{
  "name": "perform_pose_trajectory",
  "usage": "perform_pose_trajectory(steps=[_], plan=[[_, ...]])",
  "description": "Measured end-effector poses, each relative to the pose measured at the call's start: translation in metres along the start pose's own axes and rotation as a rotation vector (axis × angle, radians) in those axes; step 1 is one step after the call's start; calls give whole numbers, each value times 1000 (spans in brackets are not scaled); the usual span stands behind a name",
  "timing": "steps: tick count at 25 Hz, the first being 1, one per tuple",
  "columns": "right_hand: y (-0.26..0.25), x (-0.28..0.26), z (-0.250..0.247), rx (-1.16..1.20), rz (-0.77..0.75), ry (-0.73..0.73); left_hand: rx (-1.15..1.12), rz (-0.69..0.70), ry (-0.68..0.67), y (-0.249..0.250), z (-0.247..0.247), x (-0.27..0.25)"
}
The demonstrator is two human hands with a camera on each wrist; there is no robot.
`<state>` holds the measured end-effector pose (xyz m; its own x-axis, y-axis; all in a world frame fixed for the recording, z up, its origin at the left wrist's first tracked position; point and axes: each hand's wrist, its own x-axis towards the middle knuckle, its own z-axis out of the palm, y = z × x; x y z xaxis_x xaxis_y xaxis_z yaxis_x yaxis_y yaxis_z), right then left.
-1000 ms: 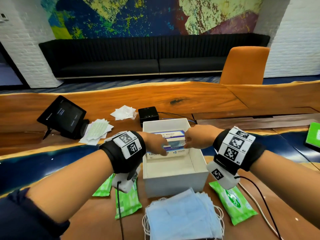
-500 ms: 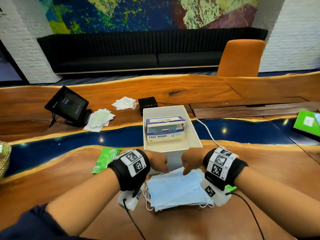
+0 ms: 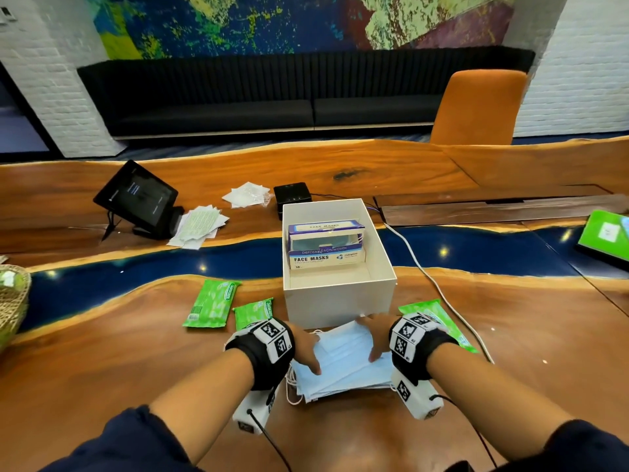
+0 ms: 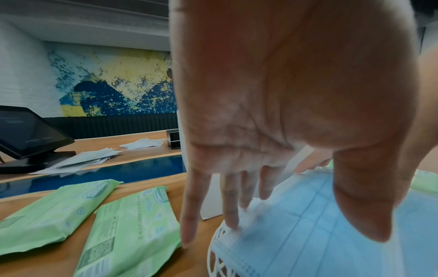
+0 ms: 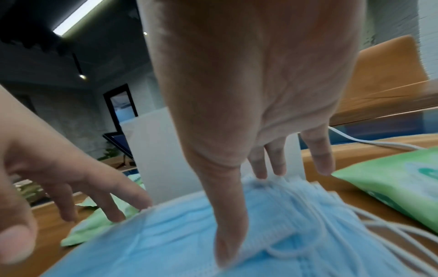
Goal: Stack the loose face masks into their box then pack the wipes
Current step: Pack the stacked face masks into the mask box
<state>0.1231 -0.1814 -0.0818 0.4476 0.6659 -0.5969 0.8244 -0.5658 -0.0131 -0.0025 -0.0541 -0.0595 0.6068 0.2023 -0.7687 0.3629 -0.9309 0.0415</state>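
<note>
A stack of light-blue face masks [image 3: 343, 364] lies on the wooden table just in front of a white open box [image 3: 340, 301]. My left hand [image 3: 308, 352] is at the stack's left edge, its straight fingers [image 4: 231, 215] touching the edge and the thumb above the top mask [image 4: 320, 243]. My right hand [image 3: 374, 338] is at the right edge, its thumb [image 5: 227, 234] pressing on the masks [image 5: 154, 239]. The blue and white face mask box [image 3: 326, 258] stands inside the white box. Green wipe packs lie at left [image 3: 212, 303] [image 3: 253, 313] and right [image 3: 442, 323].
A tablet on a stand [image 3: 136, 195], loose papers [image 3: 197, 226], white packets [image 3: 246, 194] and a small black device [image 3: 292, 195] sit at the back. A white cable [image 3: 425, 267] runs right of the box. Wicker basket [image 3: 10, 301] far left, green book [image 3: 606, 233] far right.
Both hands let go of the face mask box inside the white box and drew back toward me. They now rest at the two side edges of the mask stack.
</note>
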Motion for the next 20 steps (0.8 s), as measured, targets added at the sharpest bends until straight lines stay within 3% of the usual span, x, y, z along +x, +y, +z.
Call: perform_pose_trajectory(steps=[6,12,15,20], plan=[[0,7,22,5,42,102,6,-60,-10,1,10,8],[0,0,17,40,24,238,-6,-11,232,6,12,11],[1,-1,9,140,21,242,-15,7,255,9,11,14],[3,-7,-11,297,-90,322,-231,132,376,12,0,13]])
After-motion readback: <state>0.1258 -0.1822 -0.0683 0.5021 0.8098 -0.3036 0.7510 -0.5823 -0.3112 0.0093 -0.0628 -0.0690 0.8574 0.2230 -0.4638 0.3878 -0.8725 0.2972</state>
